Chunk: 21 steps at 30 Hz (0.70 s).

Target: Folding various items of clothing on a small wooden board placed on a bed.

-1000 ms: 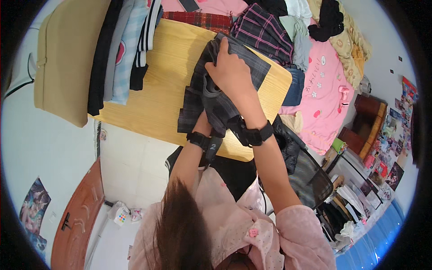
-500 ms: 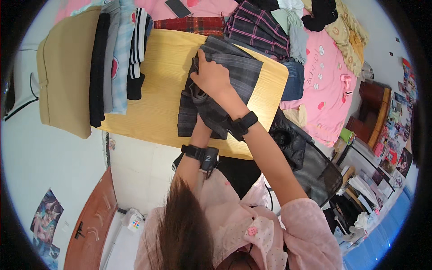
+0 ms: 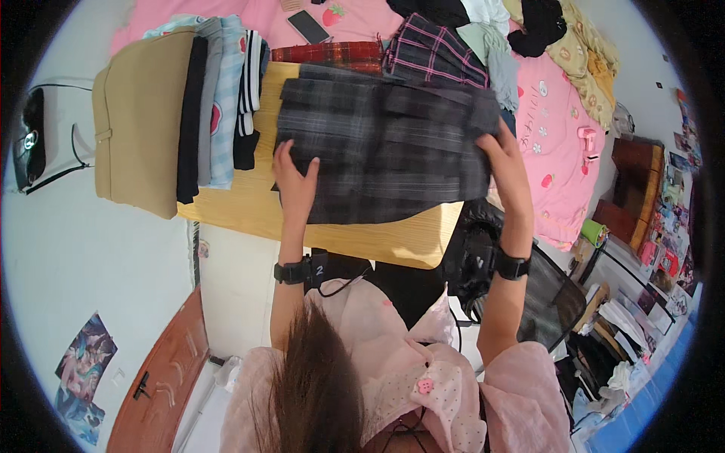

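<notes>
gray plaid skirt [image 3: 377,147] spread on surface [image 3: 370,241], r side past its edge. l hand [image 3: 297,181]: fingers spread at l edge; r hand [image 3: 507,162]: fingers apparently pinching r edge. uneven pull cld skew pleats; drifting l, skirt might bump folded clothes [image 3: 147,121] nearby.

The pleated skirt [image 3: 381,147] extends over the middle and right of the bench [image 3: 362,240], with a stack of folded clothes [image 3: 147,121] to its left, at the bench's left end. The bed [image 3: 551,215] lies behind the bench and reaches round to its right. On it, beyond the skirt, is a folded garment [image 3: 328,54], with a phone [image 3: 309,27] behind that and a clothes heap [image 3: 492,64] further right. Right of the bench's near corner, a jacket [image 3: 470,260] lies by a chair [image 3: 555,302]. A door [image 3: 162,377] is at near left.
</notes>
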Available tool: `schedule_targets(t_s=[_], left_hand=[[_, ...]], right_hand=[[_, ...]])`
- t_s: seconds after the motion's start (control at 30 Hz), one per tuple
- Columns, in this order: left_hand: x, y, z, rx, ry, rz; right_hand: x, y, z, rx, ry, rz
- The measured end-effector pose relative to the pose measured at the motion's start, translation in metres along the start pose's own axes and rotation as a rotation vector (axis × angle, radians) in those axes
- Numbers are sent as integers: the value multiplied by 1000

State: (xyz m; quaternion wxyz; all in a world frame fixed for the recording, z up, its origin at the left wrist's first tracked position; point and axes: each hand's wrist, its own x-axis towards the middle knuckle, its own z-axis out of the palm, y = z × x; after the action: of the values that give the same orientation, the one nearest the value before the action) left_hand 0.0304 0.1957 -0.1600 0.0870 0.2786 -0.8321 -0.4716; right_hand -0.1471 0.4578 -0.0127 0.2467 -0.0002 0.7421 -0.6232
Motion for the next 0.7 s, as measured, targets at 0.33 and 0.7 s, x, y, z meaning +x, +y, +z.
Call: schedule_targets(t_s=[0.33, 0.7], left_hand=[[-9, -27, -32, 505, -5, -399], [-16, -25, -58, -273, -466, -628]], right_hand=[[-28, 142, -63, -39, 39, 511], [-39, 152, -52, -396, 234, 92]])
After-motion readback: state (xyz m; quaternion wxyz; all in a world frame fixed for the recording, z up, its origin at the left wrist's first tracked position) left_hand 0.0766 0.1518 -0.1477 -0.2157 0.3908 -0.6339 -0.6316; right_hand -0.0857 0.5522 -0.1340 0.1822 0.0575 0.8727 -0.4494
